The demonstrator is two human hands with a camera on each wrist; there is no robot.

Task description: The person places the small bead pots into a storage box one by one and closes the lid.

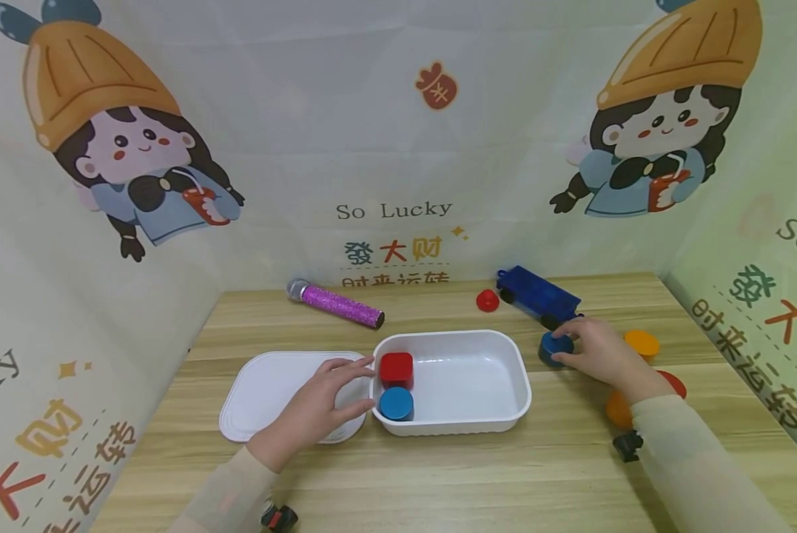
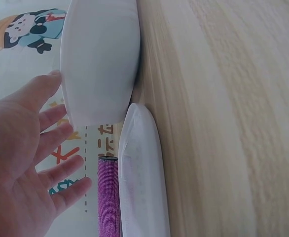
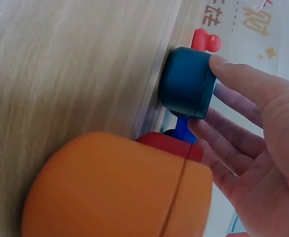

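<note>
My right hand (image 1: 601,352) pinches a small round blue canister (image 1: 553,349) between thumb and fingers on the right side of the table. In the right wrist view the thumb lies at the lid edge of this canister (image 3: 186,81), with the other fingers behind it. My left hand (image 1: 318,400) has its fingers spread at the left end of a white plastic box (image 1: 465,426), thumb and fingertips right at the rim. Inside the box, at its left end, a red square canister (image 1: 396,369) stands behind a blue round canister (image 1: 396,404).
A white lid (image 1: 265,385) lies partly under the left hand. Behind are a purple glitter microphone (image 1: 341,305), a small red figure (image 1: 488,300) and a blue toy wagon (image 1: 538,295). Yellow-orange (image 1: 641,345), red (image 1: 674,383) and orange (image 1: 616,409) canisters sit around the right forearm.
</note>
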